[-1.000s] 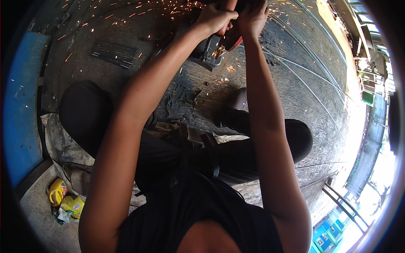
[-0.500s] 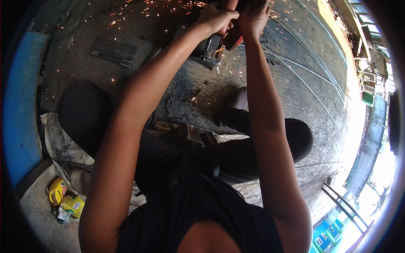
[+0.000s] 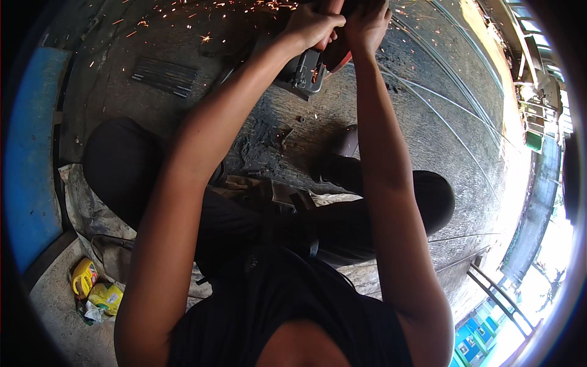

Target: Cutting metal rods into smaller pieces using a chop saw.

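Observation:
At the top edge, a cut-off saw (image 3: 310,66) with a reddish handle, a dark body and a red-rimmed guard throws sparks. My left hand (image 3: 310,27) is closed around the reddish handle (image 3: 331,7). My right hand (image 3: 367,27) grips the dark upper part of the saw beside the red guard (image 3: 338,60), its fingers partly hidden by the frame edge. Both arms stretch forward. The cutting point and the far side of the saw are out of sight.
A bundle of short dark rods (image 3: 164,76) lies left of the saw. Long thin metal rods (image 3: 452,67) run across the floor at right. Dark grit and small scraps (image 3: 285,138) lie near my feet. A blue panel (image 3: 32,159) and a yellow bottle (image 3: 83,278) are at left.
The sparks have shifted and are fewer around the saw's base. Both hands keep nearly the same hold and place.

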### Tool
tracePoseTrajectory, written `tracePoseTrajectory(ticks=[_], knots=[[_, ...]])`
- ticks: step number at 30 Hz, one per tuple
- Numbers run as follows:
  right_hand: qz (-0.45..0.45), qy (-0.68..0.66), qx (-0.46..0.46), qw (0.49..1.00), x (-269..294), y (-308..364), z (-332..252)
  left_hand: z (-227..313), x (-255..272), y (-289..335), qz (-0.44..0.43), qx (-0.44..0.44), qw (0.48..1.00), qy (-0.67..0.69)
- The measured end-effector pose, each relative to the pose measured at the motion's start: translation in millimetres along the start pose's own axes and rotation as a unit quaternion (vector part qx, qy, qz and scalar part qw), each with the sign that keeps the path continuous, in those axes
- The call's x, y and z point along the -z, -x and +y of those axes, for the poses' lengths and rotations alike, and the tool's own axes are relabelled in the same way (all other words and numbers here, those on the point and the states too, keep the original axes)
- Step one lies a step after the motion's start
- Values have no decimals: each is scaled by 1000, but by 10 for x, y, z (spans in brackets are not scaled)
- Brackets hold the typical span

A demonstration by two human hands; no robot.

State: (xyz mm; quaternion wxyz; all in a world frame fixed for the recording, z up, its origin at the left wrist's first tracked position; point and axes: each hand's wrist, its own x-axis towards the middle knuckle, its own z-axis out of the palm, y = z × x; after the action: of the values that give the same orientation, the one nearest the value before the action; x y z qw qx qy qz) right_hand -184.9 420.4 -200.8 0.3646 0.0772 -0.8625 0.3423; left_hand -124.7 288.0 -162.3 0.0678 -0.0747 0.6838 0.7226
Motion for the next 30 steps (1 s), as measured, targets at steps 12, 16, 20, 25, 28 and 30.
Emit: tracePoseTrajectory(ticks=[12,16,20,25,28,30], knots=[[-1,-21,-64,998,75,33,-161,-20,48,22,-28,32,998,-38],[-36,-18,-75,996,97,36,-155,-6,3,60,-10,-9,1000,20],[-37,-33,-82,995,102,44,-186,-50,36,38,8,12,1000,-8],[-16,-35,-26,999,101,63,-181,-91,15,9,-1,4,1000,4],[-44,-15,-99,994,98,85,-192,-158,32,-13,-4,5,1000,-4],[-30,6,-46,998,78,101,-93,-188,23,-28,-15,13,1000,7]])
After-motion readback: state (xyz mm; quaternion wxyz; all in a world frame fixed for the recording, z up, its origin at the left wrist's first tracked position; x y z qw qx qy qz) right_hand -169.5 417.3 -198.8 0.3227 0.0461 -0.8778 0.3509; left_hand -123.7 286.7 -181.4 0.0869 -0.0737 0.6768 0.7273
